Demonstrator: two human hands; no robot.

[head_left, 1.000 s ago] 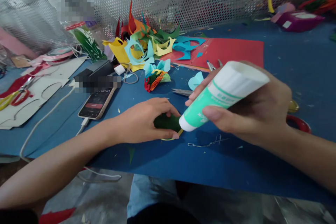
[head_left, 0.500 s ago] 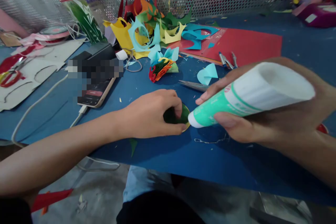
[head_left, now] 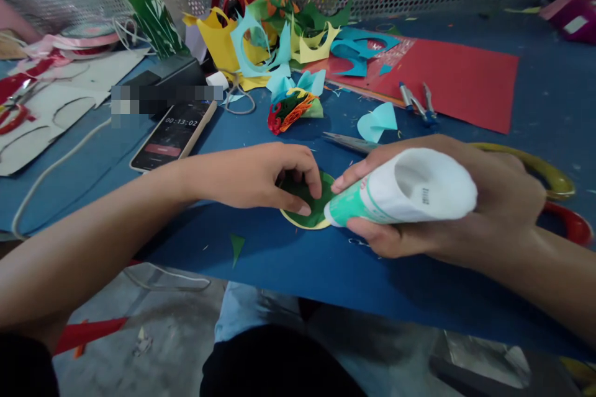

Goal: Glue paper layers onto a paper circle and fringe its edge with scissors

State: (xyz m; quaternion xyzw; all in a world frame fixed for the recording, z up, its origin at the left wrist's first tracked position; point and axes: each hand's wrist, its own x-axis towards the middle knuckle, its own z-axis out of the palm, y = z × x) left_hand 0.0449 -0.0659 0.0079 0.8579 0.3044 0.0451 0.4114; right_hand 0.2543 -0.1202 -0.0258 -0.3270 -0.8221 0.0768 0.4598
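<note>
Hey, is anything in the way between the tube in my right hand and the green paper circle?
Nothing visible. Your right hand holds the tube with its white tip right at the right edge of the green paper circle. Your left hand is over the circle's other side, not between them.

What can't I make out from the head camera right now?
All in the head view:
Green disc: part covered by the left hand.
Green-and-white tube: part of its label hidden by the fingers of the right hand.
Scissors: middle hidden by the right hand.
Purple object: cut off by the right edge.
Phone: smallest screen text too small.
</note>
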